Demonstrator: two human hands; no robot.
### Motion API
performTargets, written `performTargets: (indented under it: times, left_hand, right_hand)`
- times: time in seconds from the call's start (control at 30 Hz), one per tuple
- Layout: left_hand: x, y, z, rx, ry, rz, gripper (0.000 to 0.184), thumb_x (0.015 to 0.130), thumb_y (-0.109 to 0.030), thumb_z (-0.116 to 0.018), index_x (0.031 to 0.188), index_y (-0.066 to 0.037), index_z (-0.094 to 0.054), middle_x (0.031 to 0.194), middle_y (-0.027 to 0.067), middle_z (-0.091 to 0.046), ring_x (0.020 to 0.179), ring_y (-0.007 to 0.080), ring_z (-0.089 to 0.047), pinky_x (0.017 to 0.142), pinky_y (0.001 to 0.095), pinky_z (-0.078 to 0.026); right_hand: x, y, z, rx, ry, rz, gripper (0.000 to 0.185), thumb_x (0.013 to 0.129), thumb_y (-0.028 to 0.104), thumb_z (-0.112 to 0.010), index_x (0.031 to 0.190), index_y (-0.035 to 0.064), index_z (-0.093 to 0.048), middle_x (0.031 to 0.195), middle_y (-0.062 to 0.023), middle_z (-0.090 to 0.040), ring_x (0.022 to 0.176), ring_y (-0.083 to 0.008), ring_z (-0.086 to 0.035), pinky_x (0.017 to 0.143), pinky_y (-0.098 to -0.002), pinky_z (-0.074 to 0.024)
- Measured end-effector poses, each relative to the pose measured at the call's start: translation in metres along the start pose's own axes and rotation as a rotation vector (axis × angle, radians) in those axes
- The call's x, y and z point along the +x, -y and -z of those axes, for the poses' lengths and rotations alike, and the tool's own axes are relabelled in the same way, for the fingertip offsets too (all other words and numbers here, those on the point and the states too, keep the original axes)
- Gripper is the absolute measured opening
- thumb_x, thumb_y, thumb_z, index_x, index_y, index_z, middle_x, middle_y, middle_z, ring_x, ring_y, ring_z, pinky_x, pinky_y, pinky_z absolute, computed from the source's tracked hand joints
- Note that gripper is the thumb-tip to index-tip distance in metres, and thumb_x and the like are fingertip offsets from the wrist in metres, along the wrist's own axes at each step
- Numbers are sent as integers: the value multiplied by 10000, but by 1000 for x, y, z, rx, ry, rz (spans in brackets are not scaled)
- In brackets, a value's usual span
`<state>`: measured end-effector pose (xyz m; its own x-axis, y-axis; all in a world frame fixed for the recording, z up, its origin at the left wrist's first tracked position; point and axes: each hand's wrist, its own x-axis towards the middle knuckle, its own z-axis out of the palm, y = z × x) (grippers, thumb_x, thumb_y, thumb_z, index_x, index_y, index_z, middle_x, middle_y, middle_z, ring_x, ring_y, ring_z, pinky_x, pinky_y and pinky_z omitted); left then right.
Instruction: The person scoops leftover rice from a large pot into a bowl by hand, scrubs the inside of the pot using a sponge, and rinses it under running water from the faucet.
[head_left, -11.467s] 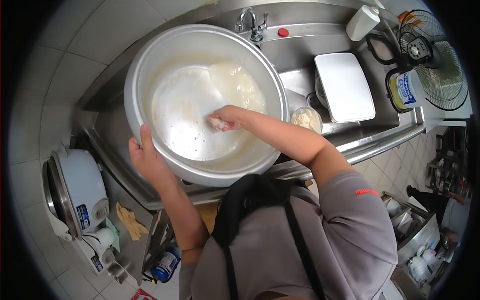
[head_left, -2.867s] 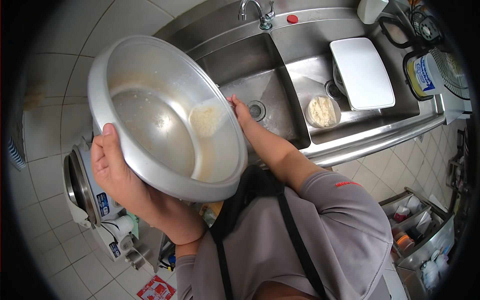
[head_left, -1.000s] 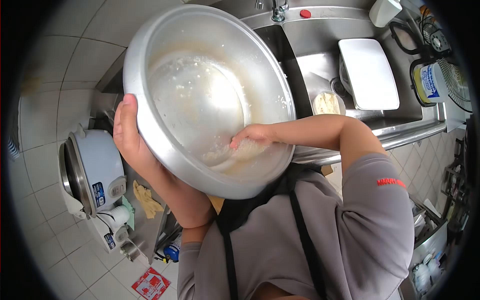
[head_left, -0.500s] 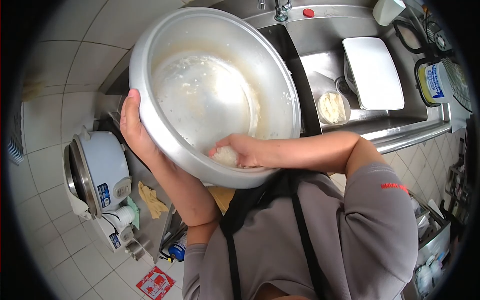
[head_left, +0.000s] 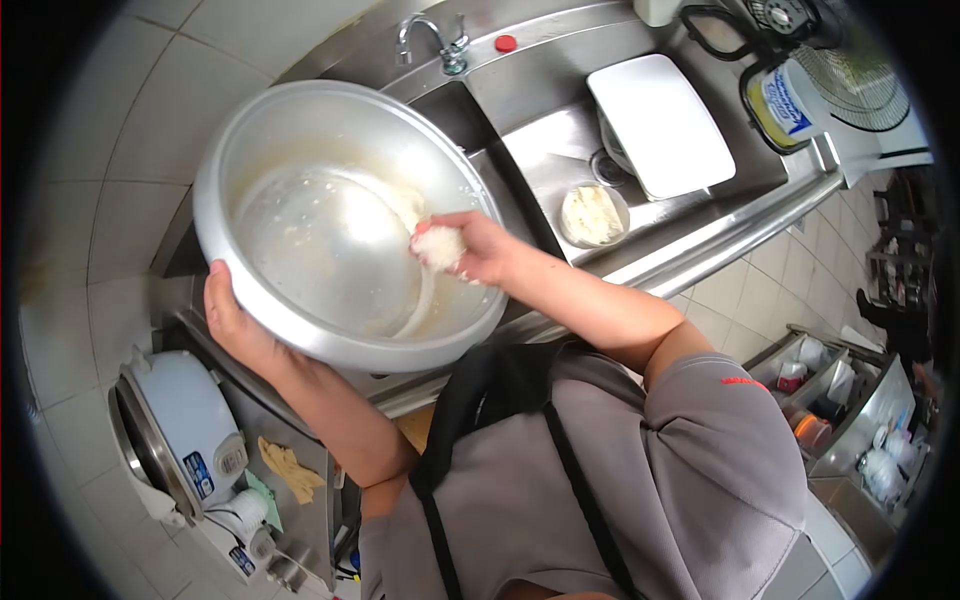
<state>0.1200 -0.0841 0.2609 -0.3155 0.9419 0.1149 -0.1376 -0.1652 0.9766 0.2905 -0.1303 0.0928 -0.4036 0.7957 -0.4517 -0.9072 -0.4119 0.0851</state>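
Observation:
A large silver metal pot [head_left: 230, 215] is held tilted over the sink, its inside wet, with a few white bits and brownish stains. My left hand [head_left: 240, 325] grips its outer rim at the lower left, thumb over the edge; the other fingers are hidden beneath. Above the pot's opening, my right hand [head_left: 483, 248] is closed around a clump of white rice [head_left: 438, 247]. In the sink, a small round bowl [head_left: 624, 224] holds more pale rice.
Beside the bowl in the steel sink [head_left: 540, 140] lies a white rectangular lid or tray [head_left: 660, 125]. A faucet [head_left: 453, 55] and red cap [head_left: 505, 43] are behind. A rice cooker [head_left: 180, 430] and yellow cloth [head_left: 290, 468] sit at left; a fan [head_left: 850, 85] stands at right.
My right hand has lifted the rice clump from the pot's near wall to above its right side. The pot has shifted left and down in view as the camera turned.

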Motion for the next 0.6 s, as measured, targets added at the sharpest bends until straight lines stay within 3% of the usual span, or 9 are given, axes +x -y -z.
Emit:
performTargets:
  times: [0.17,0.23,0.3,0.37,0.4,0.47,0.53,0.57,0.6]
  left_hand:
    - [-1,-2,6,-45,1,27,208,827,-144,-498,900,39,-565,819,134,-599,697,203,-594,624,293,-492]
    - [-3,-3,7,-60,-5,33,205,827,-143,-500,898,38,-566,813,128,-599,694,199,-592,620,287,-489]
    - [-4,-4,8,-77,7,34,201,826,-141,-504,890,38,-570,803,120,-599,683,189,-588,605,277,-482]
    - [0,-2,13,-10,-2,13,190,827,-141,-509,861,34,-574,784,113,-597,662,175,-579,583,267,-468]
    - [1,-2,15,18,-6,2,186,828,-141,-511,847,32,-576,775,109,-596,652,168,-574,572,262,-461]
    - [-4,-5,9,38,-22,-21,176,830,-143,-516,813,22,-576,743,97,-589,624,154,-562,554,250,-446]
    - [-4,-6,10,22,-12,-19,171,834,-145,-522,748,-3,-564,697,80,-580,585,129,-545,533,227,-429]
    - [-3,-5,11,24,6,-25,171,835,-145,-523,739,-8,-562,692,76,-580,581,124,-543,528,221,-425]
    - [-2,-5,11,26,26,-30,172,836,-145,-524,730,-14,-559,687,73,-581,577,119,-541,524,216,-422]
  right_hand:
    - [-57,77,20,-351,-54,379,215,864,169,-421,873,-7,-544,823,-141,-590,724,-224,-594,630,-319,-503]
    - [-58,108,52,-641,-188,640,220,858,204,-443,822,18,-554,796,-118,-591,712,-204,-594,647,-294,-494]
    - [-48,144,113,-1127,-523,773,250,849,243,-469,798,20,-570,810,-92,-607,751,-223,-588,711,-319,-480]
    - [-22,186,218,-2025,-757,423,321,852,295,-455,870,11,-603,909,-116,-623,854,-270,-581,798,-359,-446]
    - [-10,191,298,-2350,-723,639,398,820,383,-469,887,22,-623,956,-135,-614,888,-300,-572,813,-378,-436]
    - [0,202,278,-2770,-646,541,490,804,473,-453,940,37,-630,1015,-155,-599,942,-319,-558,837,-396,-422]
    - [12,233,231,-2841,-594,-219,513,836,477,-393,1013,45,-605,1040,-157,-587,982,-297,-546,856,-393,-416]
    - [29,248,213,-2773,-739,-51,557,824,525,-380,934,41,-634,1000,-163,-600,955,-282,-560,837,-399,-424]
    - [46,265,189,-2795,-717,174,524,822,490,-411,836,25,-652,936,-171,-614,898,-283,-583,785,-401,-446]
